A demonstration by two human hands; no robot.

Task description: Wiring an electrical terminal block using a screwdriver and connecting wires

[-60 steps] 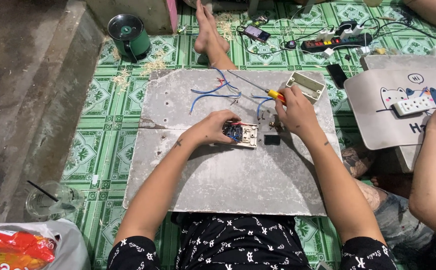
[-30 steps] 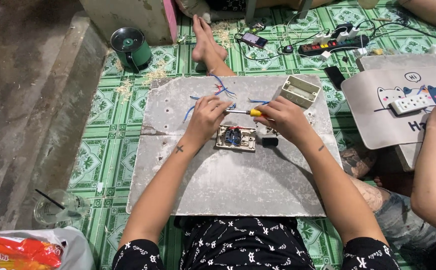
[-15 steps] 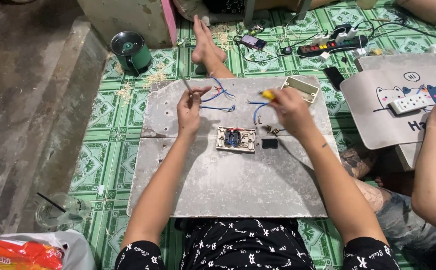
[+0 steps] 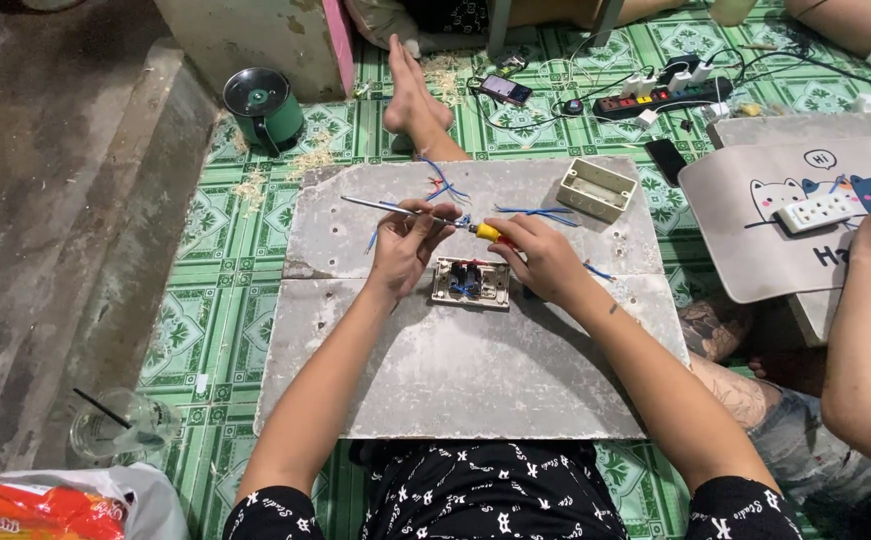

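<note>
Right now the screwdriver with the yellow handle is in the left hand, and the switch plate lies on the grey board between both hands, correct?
Not quite. The head view shows the screwdriver with the yellow handle in the right hand; the left hand pinches its metal shaft. The switch plate does lie on the grey board between both hands.

There is only one view, from a camera worn on the person's head. It looks steeply down and a little forward, over the person's lap, along both forearms to the left hand [image 4: 404, 245] and the right hand [image 4: 546, 262]. The grey board [image 4: 456, 370] on the green patterned floor mat [image 4: 206, 330] fills the middle of the view at arm's length. The upper edge reaches bare feet [image 4: 414, 95] across the board. The right edge shows another person's arm [image 4: 861, 350], the left edge a concrete floor [image 4: 46, 200].
</note>
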